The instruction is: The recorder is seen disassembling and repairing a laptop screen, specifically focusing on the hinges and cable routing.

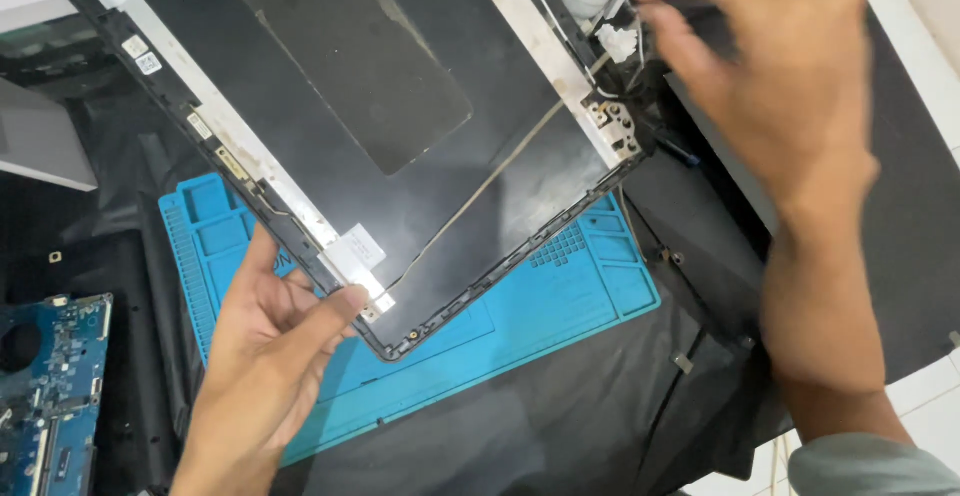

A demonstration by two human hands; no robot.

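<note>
Left hand [262,356]: we log it at the lower left, palm turned up toward us, fingers loosely fanned, thumb laid on the lower edge of the laptop lid shell [400,106] with the fingers behind it, so the frame is pinched at its rim.

Laptop lid shell: a black back cover, screen removed, held tilted above the blue silicone work mat [560,296], one corner dipping toward it. We judge it light and thin, stiff along the frame but apt to flex across the bare middle; the edge clips and the thin cable [480,196] running diagonally across the inside look fragile (best held by the rim, never by the cable). A grey film patch [350,56] sits on the inner face.

Metal hinge bracket [618,128]: at the right edge, a sturdier point to hold.

Right hand [770,86]: upper right, wrist bent down, fingertips drawn together on something small at the white connector [618,43]; what exactly they pinch we cannot tell.

Circuit board [50,396]: blue, far left, well apart.
</note>
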